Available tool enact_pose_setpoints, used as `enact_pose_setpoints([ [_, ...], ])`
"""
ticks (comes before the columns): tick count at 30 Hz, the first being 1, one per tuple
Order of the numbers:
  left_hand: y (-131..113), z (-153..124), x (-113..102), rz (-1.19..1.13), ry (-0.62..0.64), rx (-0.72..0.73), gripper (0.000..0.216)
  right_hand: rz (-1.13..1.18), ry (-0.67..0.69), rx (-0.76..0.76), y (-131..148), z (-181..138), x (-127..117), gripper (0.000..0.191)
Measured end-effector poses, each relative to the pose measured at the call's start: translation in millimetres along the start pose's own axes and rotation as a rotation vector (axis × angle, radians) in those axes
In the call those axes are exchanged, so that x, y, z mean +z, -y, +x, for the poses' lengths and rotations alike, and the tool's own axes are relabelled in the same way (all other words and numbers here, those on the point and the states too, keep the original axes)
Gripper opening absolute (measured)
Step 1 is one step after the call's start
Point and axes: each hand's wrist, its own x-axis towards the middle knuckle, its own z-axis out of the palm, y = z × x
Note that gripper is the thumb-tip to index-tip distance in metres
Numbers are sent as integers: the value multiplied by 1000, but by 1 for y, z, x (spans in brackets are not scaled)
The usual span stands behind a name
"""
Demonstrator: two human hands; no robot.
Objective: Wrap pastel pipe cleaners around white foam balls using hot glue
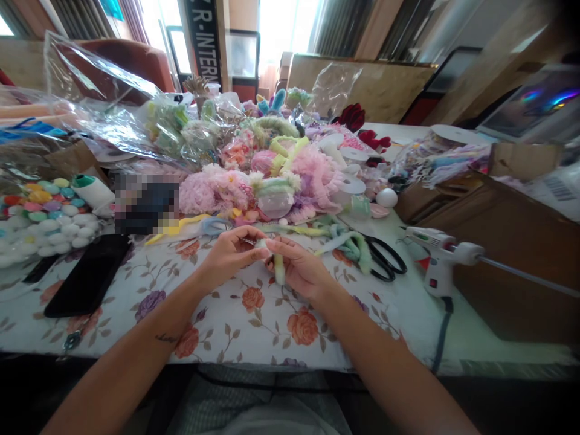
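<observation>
Scissors [392, 270] lie beside our right hand [299, 267], which grips a fuzzy pale-yellow strip [280, 270] together with our pinching left hand [233, 251].

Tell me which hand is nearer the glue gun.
The right. The right hand is left of the glue gun; the left hand is farther left, beyond the right one.

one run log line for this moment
left hand: at fuzzy strip | right hand: holding fuzzy strip | glue gun: right of hands
</observation>
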Motion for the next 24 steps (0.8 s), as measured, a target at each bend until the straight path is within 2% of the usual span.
enact_pose_setpoints([
  [11, 0, 0, 0, -148, -7, -67, 32, -27, 38, -34, -1, -3, 1, 36],
  [17, 0, 0, 1, -118, -31, -31, 34, -60, 15, -33, 0, -5, 3, 35],
  [24, 6, 4, -4, -200, -19, 50, 38, -11, -39, -34, 0, -2, 2, 34],
])
